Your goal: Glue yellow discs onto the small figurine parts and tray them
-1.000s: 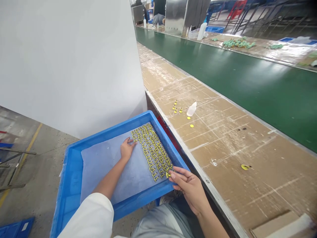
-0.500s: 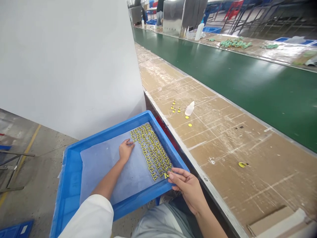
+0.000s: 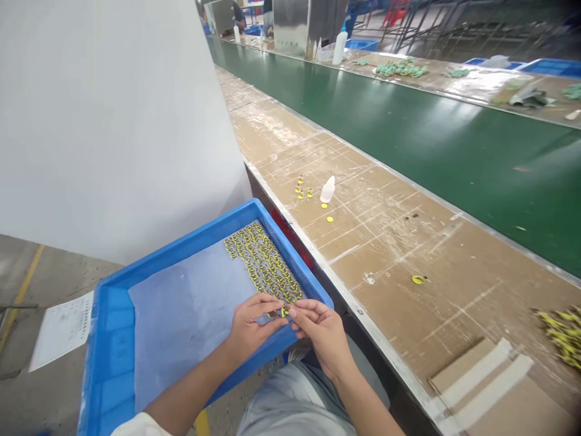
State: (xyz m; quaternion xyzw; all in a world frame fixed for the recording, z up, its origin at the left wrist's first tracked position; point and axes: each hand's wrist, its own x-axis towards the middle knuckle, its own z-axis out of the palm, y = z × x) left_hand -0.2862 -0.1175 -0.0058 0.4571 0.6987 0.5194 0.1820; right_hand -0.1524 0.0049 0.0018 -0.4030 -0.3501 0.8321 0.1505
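Head view. Your left hand (image 3: 254, 327) and right hand (image 3: 320, 336) meet low over the near end of the yellow parts (image 3: 263, 260), which lie in tight rows on a pale blue liner (image 3: 181, 309) in a blue tray (image 3: 181, 251). Right thumb and forefinger are pinched closed on a small yellow piece (image 3: 284, 312) at the end of the rows. Left fingers are half-curled just beside that piece; you cannot tell whether they grip it too. Working this low seems to keep the piece over the liner. The rows sit toward the tray's worktop side, apparently leaving bare liner for your forearm.

On the cardboard-topped worktop (image 3: 385, 303), a white squeeze bottle (image 3: 327, 190) stands near a few loose yellow parts (image 3: 302, 189), within reach of the tray. A further heap of yellow parts (image 3: 560, 336) lies at the right edge. Beyond runs a green conveyor belt (image 3: 408, 133).
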